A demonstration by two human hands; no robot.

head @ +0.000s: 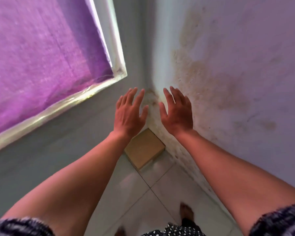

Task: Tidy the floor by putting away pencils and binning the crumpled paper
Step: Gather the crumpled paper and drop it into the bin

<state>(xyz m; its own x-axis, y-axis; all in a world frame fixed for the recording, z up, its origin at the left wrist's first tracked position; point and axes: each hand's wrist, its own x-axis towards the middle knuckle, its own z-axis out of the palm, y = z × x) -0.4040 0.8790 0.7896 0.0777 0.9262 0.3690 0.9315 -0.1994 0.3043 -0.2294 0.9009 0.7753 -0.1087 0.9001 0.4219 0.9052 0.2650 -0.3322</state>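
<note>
My left hand (129,114) and my right hand (177,113) are stretched out side by side in front of a room corner, backs toward me, fingers straight and spread. Neither hand holds or touches anything. A tan cardboard box (144,149) sits on the white tiled floor (140,198) in the corner, below and between my wrists, its top flat and closed. No pencils or crumpled paper show in this view.
A window with a purple curtain (41,57) and a pale frame (61,106) fills the left wall. The right wall (237,82) is stained brown near the corner. My bare foot (186,212) stands on the tiles below.
</note>
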